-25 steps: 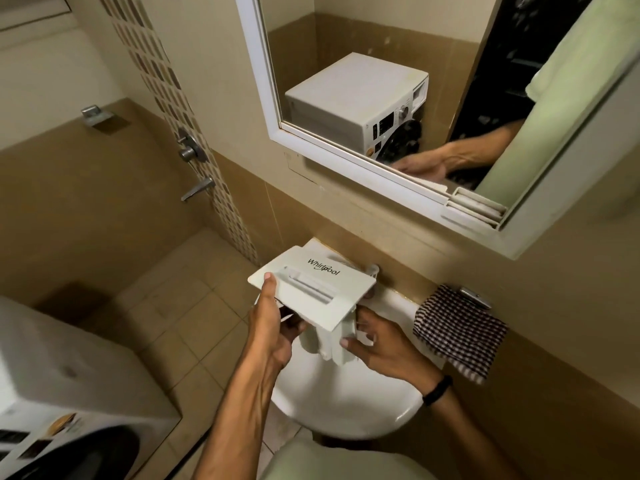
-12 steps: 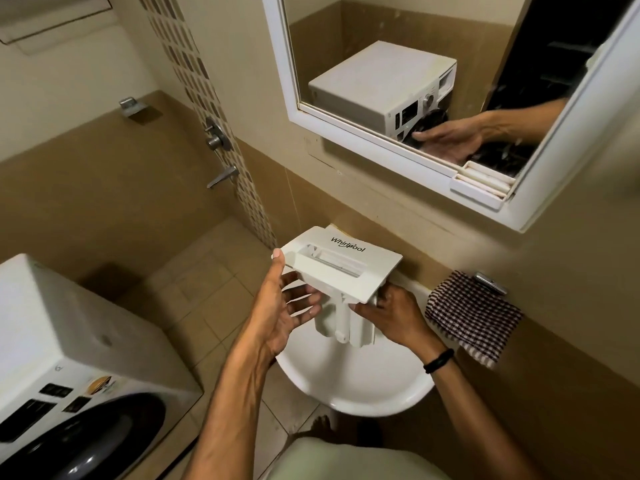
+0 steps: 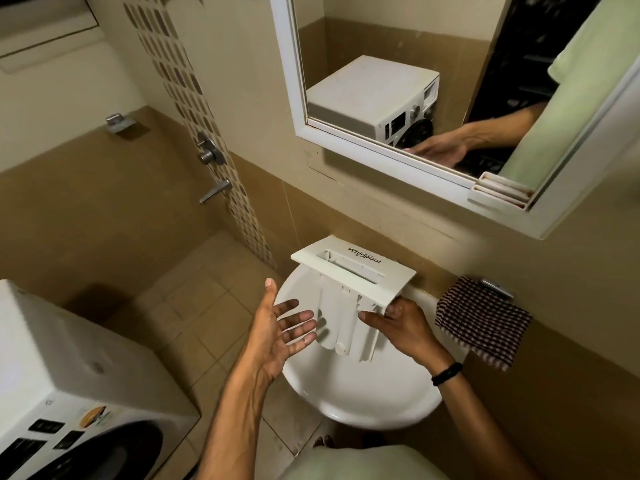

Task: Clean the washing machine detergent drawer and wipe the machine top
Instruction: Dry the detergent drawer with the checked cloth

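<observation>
Detergent drawer (image 3: 349, 296) held over white sink basin (image 3: 363, 403), toward its 12 o'clock rim, front panel up and tilted, "Whirlpool" lettering visible. Right hand (image 3: 403, 325) grips the drawer from its 4 o'clock side, thumb and fingers clamped on the body just under the panel. Left hand (image 3: 282, 329) at the drawer's 9 o'clock, palm up, fingers apart and straight, holding nothing; fingertips just beside the drawer, contact cannot be told. Checked cloth (image 3: 483, 323) hangs at 3 o'clock of the sink. Washing machine (image 3: 62, 368) at 8 o'clock of the view
</observation>
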Available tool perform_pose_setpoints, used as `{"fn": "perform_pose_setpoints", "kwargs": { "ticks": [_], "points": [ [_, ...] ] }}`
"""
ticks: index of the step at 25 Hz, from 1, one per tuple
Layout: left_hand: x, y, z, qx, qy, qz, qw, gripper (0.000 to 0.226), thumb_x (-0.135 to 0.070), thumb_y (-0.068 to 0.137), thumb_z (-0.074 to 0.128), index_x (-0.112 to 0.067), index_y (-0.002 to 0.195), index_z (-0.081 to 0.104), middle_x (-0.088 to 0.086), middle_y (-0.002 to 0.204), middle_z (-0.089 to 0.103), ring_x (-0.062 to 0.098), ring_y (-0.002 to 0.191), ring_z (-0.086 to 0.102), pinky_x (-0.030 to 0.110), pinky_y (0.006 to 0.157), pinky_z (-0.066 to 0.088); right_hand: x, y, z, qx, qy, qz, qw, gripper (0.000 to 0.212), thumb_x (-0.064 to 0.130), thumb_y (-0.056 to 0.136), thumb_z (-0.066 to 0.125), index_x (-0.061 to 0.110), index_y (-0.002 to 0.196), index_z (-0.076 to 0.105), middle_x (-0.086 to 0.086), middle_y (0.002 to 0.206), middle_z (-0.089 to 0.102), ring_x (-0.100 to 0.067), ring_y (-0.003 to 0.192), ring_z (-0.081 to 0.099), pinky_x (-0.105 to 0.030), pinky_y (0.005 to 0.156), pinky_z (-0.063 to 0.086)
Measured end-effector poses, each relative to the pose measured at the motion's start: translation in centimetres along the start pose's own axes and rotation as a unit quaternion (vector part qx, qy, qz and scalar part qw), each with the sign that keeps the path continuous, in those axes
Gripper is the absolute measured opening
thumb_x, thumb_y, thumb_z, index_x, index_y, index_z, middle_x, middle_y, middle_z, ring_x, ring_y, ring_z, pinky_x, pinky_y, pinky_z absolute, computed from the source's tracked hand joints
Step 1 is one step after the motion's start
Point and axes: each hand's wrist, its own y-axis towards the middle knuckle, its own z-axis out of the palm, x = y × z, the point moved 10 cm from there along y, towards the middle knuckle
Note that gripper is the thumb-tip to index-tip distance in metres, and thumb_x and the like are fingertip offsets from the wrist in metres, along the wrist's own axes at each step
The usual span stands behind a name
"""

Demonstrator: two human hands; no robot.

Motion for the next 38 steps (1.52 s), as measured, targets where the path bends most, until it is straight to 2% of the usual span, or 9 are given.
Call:
{"fn": "perform_pose_setpoints", "kwargs": {
  "ticks": [8, 12, 14, 16, 20, 24, 29, 35, 38],
  "points": [
    [1.1, 2.0, -0.7, -0.005, 0.024, -0.034, 0.999, 0.087, -0.081, 0.088, 0.047, -0.004, 0.127, 0.061, 0.023, 0.114, 0.073, 0.035, 0.090, 0.074, 0.047, 0.081, 0.062, -0.4, -0.1, 0.1, -0.007, -0.051, 0.020, 0.998, 0.054, 0.055, 0.069, 0.082, 0.015, 0.104, 0.070, -0.002, 0.097, 0.077, -0.022, 0.097, 0.072, -0.049, 0.086, 0.058],
    [-0.4, 2.8, 0.6, 0.075, 0.116, -0.027, 0.990, 0.091, -0.087, 0.089, 0.031, -0.012, 0.122, 0.070, 0.012, 0.096, 0.076, 0.029, 0.083, 0.075, 0.046, 0.080, 0.061, 2.6, -0.6, -0.2, -0.010, -0.151, -0.055, 0.987, 0.005, 0.028, 0.073, 0.066, 0.029, 0.072, 0.061, 0.022, 0.076, 0.070, 0.004, 0.076, 0.065, -0.026, 0.064, 0.051],
    [-1.7, 2.8, 1.0, 0.130, 0.131, -0.008, 0.983, 0.087, -0.088, 0.085, 0.032, -0.018, 0.106, 0.080, 0.013, 0.102, 0.077, 0.027, 0.085, 0.075, 0.041, 0.078, 0.062, 6.1, -1.6, 0.6, 0.012, -0.176, -0.161, 0.971, 0.022, 0.029, 0.075, 0.062, 0.026, 0.095, 0.072, 0.040, 0.102, 0.064, 0.012, 0.105, 0.060, -0.020, 0.090, 0.050],
    [-2.3, 2.6, 1.0, 0.176, 0.146, -0.018, 0.973, 0.090, -0.085, 0.087, 0.033, -0.010, 0.103, 0.081, 0.015, 0.094, 0.077, 0.026, 0.079, 0.075, 0.037, 0.073, 0.062, 8.0, -2.5, 2.1, 0.049, -0.256, -0.282, 0.923, 0.040, 0.022, 0.085, 0.065, 0.024, 0.125, 0.068, 0.023, 0.144, 0.051, -0.006, 0.144, 0.035, -0.022, 0.117, 0.030],
    [-2.9, 3.2, 1.8, 0.252, 0.265, 0.034, 0.930, 0.056, -0.060, 0.075, 0.083, -0.009, 0.100, 0.079, 0.007, 0.090, 0.077, 0.016, 0.071, 0.072, 0.025, 0.060, 0.057, 7.8, -2.0, 3.4, 0.032, -0.387, -0.328, 0.861, 0.067, 0.008, 0.090, 0.071, 0.035, 0.146, 0.048, -0.002, 0.167, 0.013, -0.027, 0.155, 0.001, -0.035, 0.122, 0.021],
    [-2.7, 3.7, 2.6, 0.203, 0.269, 0.133, 0.932, 0.043, 0.001, 0.080, 0.082, 0.000, 0.122, 0.069, 0.013, 0.113, 0.077, 0.030, 0.106, 0.074, 0.032, 0.082, 0.061, 6.3, -0.6, 1.8, -0.039, -0.303, -0.220, 0.926, 0.104, 0.000, 0.091, 0.066, 0.047, 0.156, -0.002, 0.006, 0.168, 0.002, -0.018, 0.154, 0.010, -0.015, 0.108, 0.035],
    [-3.2, 4.2, 1.6, 0.054, 0.302, 0.259, 0.916, 0.053, -0.013, 0.078, 0.089, -0.017, 0.124, 0.063, -0.005, 0.112, 0.075, 0.009, 0.103, 0.072, 0.020, 0.077, 0.059, 2.3, 0.7, 2.2, 0.060, 0.039, -0.055, 0.996, 0.080, 0.009, 0.079, 0.077, 0.039, 0.143, 0.039, 0.007, 0.130, 0.063, -0.018, 0.114, 0.066, -0.032, 0.094, 0.055],
    [-5.0, 2.4, 2.6, 0.013, 0.297, 0.397, 0.868, 0.030, -0.007, 0.093, 0.073, -0.035, 0.097, 0.064, -0.006, 0.091, 0.070, -0.008, 0.082, 0.065, 0.013, 0.071, 0.050, 3.7, -0.5, 3.8, 0.067, -0.181, -0.133, 0.972, 0.050, 0.000, 0.073, 0.059, 0.048, 0.065, 0.050, 0.030, 0.064, 0.057, 0.003, 0.060, 0.054, -0.010, 0.057, 0.034],
    [-4.7, 2.3, 2.4, 0.010, 0.280, 0.448, 0.849, 0.015, -0.011, 0.096, 0.069, -0.022, 0.105, 0.071, -0.008, 0.095, 0.074, 0.010, 0.089, 0.070, 0.025, 0.077, 0.055, 5.1, -1.4, 3.1, 0.012, -0.218, -0.201, 0.955, 0.026, 0.014, 0.074, 0.059, 0.037, 0.072, 0.048, 0.022, 0.062, 0.052, 0.000, 0.061, 0.050, -0.016, 0.057, 0.033]
  ]
}}
